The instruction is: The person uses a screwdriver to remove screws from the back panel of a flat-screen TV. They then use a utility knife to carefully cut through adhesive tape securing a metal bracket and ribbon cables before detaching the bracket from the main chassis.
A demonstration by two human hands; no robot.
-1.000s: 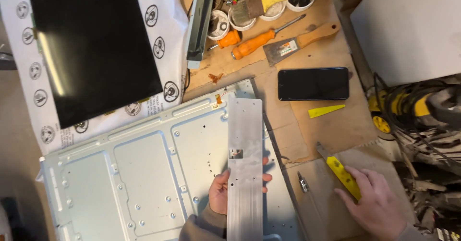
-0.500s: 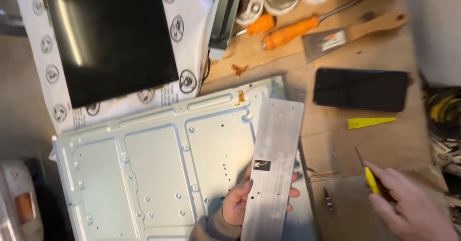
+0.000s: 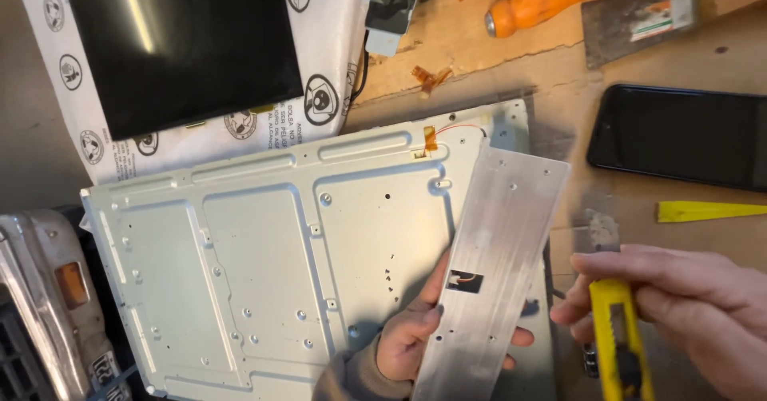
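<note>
Our left hand (image 3: 407, 333) grips a long brushed-aluminium strip (image 3: 495, 265) over the stamped steel panel (image 3: 264, 273); our right hand (image 3: 687, 313) clasps a yellow utility knife (image 3: 619, 337) beside it.

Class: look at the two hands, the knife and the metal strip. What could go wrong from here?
1. The right hand holds a yellow utility knife, blade out, close to the left hand; a slip might cut those fingers.
2. The left hand grips the aluminium strip near one end only, so it could tip onto the metal back panel or the black phone.
</note>
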